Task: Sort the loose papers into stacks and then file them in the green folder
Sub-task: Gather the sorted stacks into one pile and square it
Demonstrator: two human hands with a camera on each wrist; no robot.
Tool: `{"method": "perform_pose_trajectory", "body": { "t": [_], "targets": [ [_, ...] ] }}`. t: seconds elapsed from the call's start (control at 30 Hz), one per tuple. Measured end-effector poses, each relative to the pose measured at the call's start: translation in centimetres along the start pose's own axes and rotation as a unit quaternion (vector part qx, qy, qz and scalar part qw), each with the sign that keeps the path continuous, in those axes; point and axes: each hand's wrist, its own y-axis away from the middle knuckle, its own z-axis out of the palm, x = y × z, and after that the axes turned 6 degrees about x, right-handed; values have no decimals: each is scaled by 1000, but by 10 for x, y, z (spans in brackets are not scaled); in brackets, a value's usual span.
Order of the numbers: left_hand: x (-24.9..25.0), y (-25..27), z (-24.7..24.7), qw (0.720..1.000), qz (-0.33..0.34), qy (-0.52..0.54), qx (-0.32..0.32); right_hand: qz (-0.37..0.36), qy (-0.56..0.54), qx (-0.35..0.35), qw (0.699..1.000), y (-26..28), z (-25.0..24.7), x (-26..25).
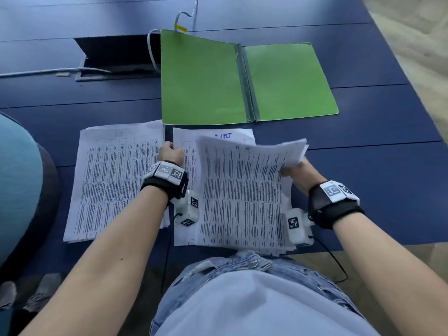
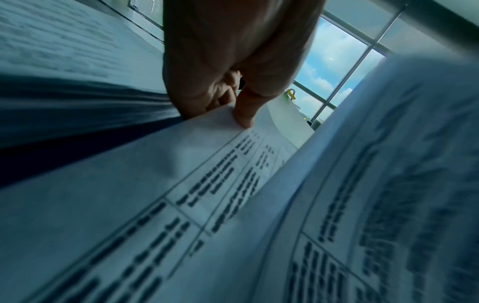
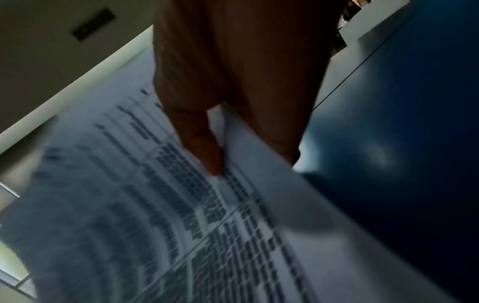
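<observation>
The green folder (image 1: 242, 78) lies open on the blue table (image 1: 363, 166), beyond the papers. A left stack of printed sheets (image 1: 109, 180) lies flat at the left. Beside it lies a middle stack (image 1: 186, 166) whose top sheet bears blue handwriting. My left hand (image 1: 169, 154) pinches the left edge of that top sheet (image 2: 181, 164), thumb on top. My right hand (image 1: 298, 170) grips the right edge of a lifted, curved bundle of papers (image 1: 244, 187), held above the middle stack; its thumb (image 3: 207, 151) lies on the print.
An open cable hatch (image 1: 114, 59) with white cables (image 1: 152, 49) sits in the table left of the folder. A teal chair (image 1: 19, 185) stands at the far left. The table's front edge runs just before my waist.
</observation>
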Motion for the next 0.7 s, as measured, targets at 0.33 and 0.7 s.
{"method": "perform_pose_trajectory", "body": {
  "t": [0.33,0.7],
  "targets": [
    [14,10,-4,933,91,321,-134,4,-62,-3,998,4,8,2],
    [23,29,-17,919,95,335,-184,-97,-179,120,972,-1,28,-62]
  ]
}}
